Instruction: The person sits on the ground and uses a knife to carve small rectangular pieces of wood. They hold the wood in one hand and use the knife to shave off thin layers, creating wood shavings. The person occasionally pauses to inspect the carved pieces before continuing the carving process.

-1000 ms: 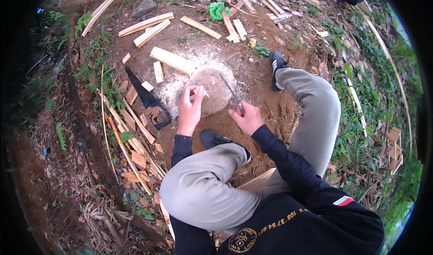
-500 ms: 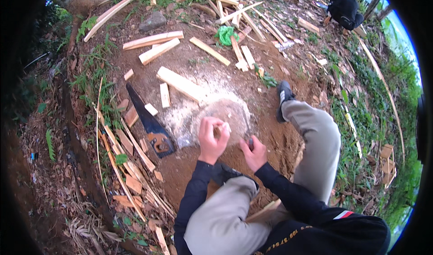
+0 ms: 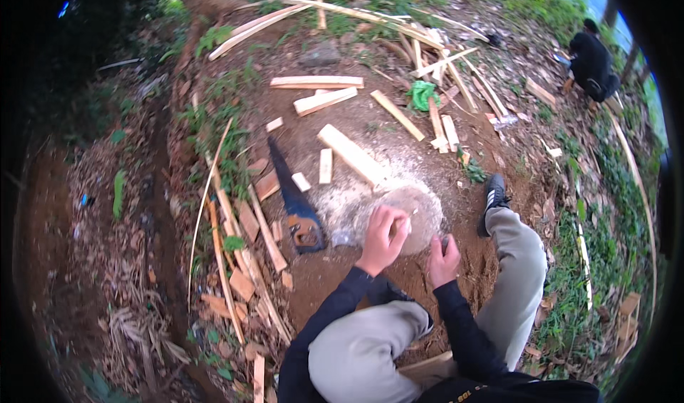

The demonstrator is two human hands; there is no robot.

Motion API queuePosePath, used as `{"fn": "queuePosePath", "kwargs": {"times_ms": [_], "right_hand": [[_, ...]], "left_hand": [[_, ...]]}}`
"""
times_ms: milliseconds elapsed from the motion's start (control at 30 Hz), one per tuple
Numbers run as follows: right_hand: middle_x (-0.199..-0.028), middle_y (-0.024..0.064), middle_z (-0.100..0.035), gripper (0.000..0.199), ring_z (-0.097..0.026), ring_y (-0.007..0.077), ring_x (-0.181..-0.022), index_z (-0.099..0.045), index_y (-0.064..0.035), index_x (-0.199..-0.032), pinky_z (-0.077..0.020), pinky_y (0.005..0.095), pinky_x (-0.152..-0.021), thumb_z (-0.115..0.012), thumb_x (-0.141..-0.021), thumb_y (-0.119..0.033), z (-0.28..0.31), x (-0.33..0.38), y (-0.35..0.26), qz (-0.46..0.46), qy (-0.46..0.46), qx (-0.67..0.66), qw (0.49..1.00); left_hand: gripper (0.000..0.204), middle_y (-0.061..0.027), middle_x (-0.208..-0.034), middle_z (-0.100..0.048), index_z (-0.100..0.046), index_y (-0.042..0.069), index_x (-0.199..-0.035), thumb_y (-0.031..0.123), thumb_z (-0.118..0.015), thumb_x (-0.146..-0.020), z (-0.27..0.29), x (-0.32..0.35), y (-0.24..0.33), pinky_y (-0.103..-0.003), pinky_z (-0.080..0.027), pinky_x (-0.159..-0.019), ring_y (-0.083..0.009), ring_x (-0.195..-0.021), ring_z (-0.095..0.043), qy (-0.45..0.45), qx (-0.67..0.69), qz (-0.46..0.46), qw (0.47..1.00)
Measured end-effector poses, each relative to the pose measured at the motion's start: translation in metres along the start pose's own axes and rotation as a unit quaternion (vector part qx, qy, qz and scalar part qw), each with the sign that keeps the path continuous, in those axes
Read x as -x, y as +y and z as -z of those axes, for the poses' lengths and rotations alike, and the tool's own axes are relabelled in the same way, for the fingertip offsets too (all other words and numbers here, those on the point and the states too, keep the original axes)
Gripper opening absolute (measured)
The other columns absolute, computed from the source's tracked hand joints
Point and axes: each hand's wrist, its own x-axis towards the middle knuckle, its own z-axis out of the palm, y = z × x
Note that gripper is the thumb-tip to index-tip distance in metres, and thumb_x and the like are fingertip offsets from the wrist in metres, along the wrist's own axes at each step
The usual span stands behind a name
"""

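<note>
My left hand (image 3: 383, 240) is closed in a pinch over the near left part of a round, stump-like block (image 3: 425, 209). A small pale piece (image 3: 407, 225) shows at its fingertips, too small to name for sure. By the block's near right edge, my right hand (image 3: 444, 262) is closed around a small dark object (image 3: 445, 242). Most of that object is hidden in the fist. Pale sawdust surrounds the block, and a thick cut board (image 3: 350, 153) lies with its near end at the far rim. To the left rests a handsaw (image 3: 288, 189) with a wooden handle.
Offcuts and long wood strips (image 3: 267, 225) lie along the left side. Boards (image 3: 317, 82) and a pile of sticks (image 3: 434, 54) are farther off, beside a crumpled green bag (image 3: 422, 95). Another person (image 3: 593, 61) in dark clothes crouches at the far right.
The whole view has swung, so the ground and objects sit farther right in the picture. Both hands stay closed near the block, with little visible change in their grips.
</note>
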Motion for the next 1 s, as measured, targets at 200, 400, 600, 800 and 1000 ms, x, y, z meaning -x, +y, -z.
{"fn": "queuePosePath", "kwargs": {"times_ms": [200,400,600,800,1000], "right_hand": [[-0.056,-0.0018,-0.044,0.034,-0.04,0.0071,-0.04,-0.046,-0.0088,-0.075,-0.0317,0.0281,-0.036,-0.053,-0.101,-0.03,0.03,-0.003,-0.031,-0.085,-0.109,-0.088,0.986],[-0.059,0.0149,-0.051,0.045,-0.053,0.022,-0.058,-0.052,0.0028,-0.075,-0.0435,0.0426,-0.059,-0.066,-0.089,-0.038,0.038,-0.004,0.026,-0.037,-0.115,0.124,0.985],[-0.061,0.016,-0.053,0.041,-0.048,0.0207,-0.056,-0.052,0.0027,-0.074,-0.043,0.0411,-0.058,-0.069,-0.087,-0.032,0.037,0.011,0.005,0.082,-0.105,0.156,0.979],[-0.065,0.0176,-0.055,0.044,-0.053,0.0261,-0.061,-0.053,0.0031,-0.076,-0.0434,0.0414,-0.062,-0.055,-0.097,-0.035,0.031,0.003,0.015,-0.028,-0.15,0.097,0.984],[-0.067,0.0147,-0.054,0.045,-0.054,0.0306,-0.063,-0.053,-0.0007,-0.081,-0.042,0.0396,-0.06,-0.043,-0.103,-0.038,0.03,0.014,0.006,-0.009,-0.201,0.083,0.976]], "left_hand": [[0.012,-0.0129,-0.092,-0.056,-0.061,0.004,-0.094,0.015,-0.058,-0.09,-0.036,-0.011,0.01,-0.041,-0.043,-0.081,-0.0316,-0.089,-0.055,0.072,0.026,0.016,0.997],[0.014,-0.0128,-0.094,-0.056,-0.061,0.003,-0.096,0.016,-0.056,-0.094,-0.042,0.013,-0.001,-0.038,-0.043,-0.082,-0.0302,-0.092,-0.054,0.151,-0.019,0.029,0.988],[0.017,-0.0146,-0.094,-0.055,-0.059,0.002,-0.096,0.018,-0.053,-0.096,-0.034,0.012,0.005,-0.038,-0.043,-0.082,-0.032,-0.092,-0.054,0.128,-0.03,0.037,0.991],[0.012,-0.0116,-0.091,-0.052,-0.056,0.002,-0.09,0.013,-0.053,-0.093,-0.039,0.002,-0.007,-0.037,-0.044,-0.079,-0.0267,-0.087,-0.054,0.204,-0.008,0.055,0.977],[0.014,-0.0135,-0.088,-0.046,-0.045,0.001,-0.086,0.01,-0.04,-0.095,-0.032,0.001,-0.011,-0.04,-0.04,-0.079,-0.0289,-0.083,-0.049,0.215,0.007,0.099,0.972]]}}
